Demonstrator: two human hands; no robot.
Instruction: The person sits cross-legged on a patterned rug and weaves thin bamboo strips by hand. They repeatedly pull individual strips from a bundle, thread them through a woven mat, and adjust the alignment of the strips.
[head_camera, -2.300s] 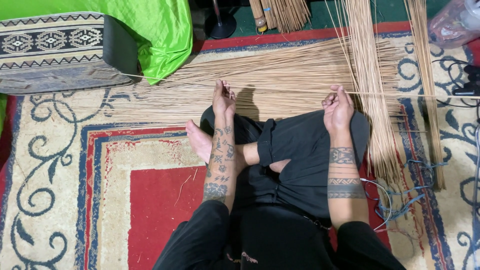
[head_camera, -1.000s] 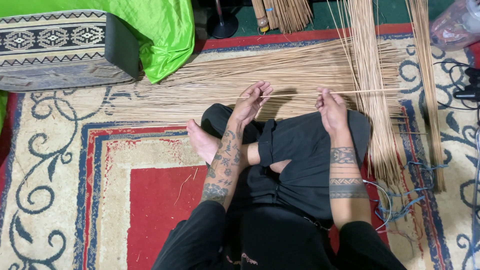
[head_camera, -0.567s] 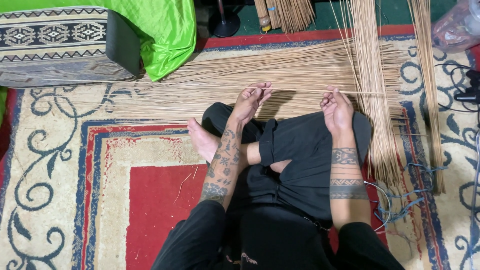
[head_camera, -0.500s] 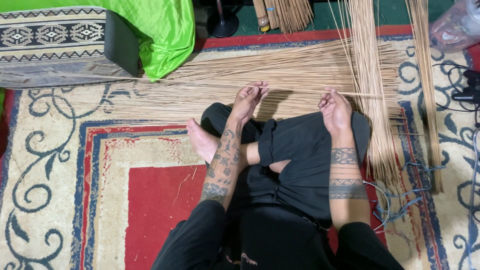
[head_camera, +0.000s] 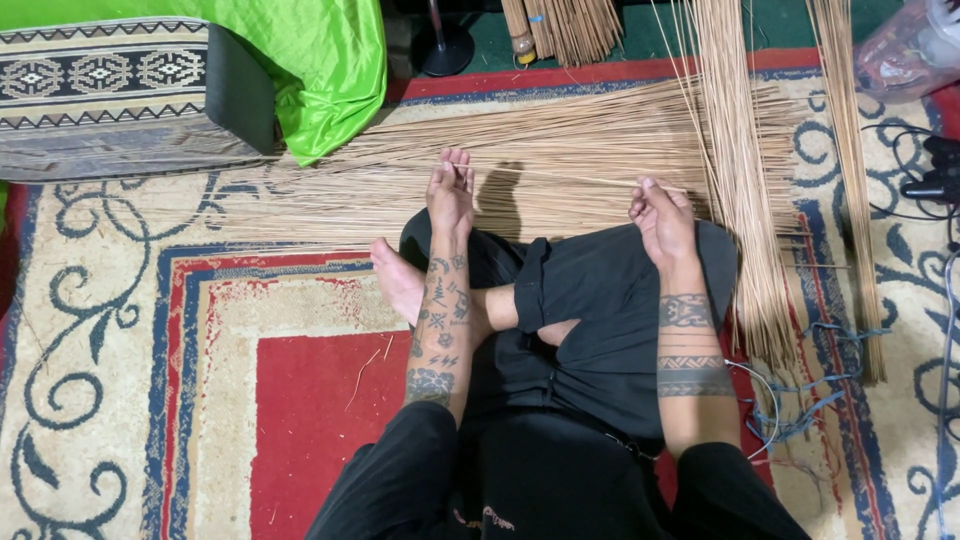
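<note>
We sat cross-legged on the rug (head_camera: 200, 400), looking down at our own two hands. Our left hand (head_camera: 450, 190) lay flat with its fingers straight and pressed down on the sticks (head_camera: 560, 150), so its grip was released and held nothing. Our right hand (head_camera: 662, 215) was curled, and its finger and thumb pinched one thin stick (head_camera: 570, 178) at its right end. That stick ran sideways from hand to hand, just above our knees, on top of the pile. The sticks were spread in a wide flat layer across the rug in front of us. A second bunch (head_camera: 735, 170) lay the other way, crossing over the right end of the layer and touching it. Our bare foot (head_camera: 400, 285) poked out near the left arm. A green cloth (head_camera: 310, 60) hung over a cushion (head_camera: 110, 90) at the top left, well apart from our hands.
</note>
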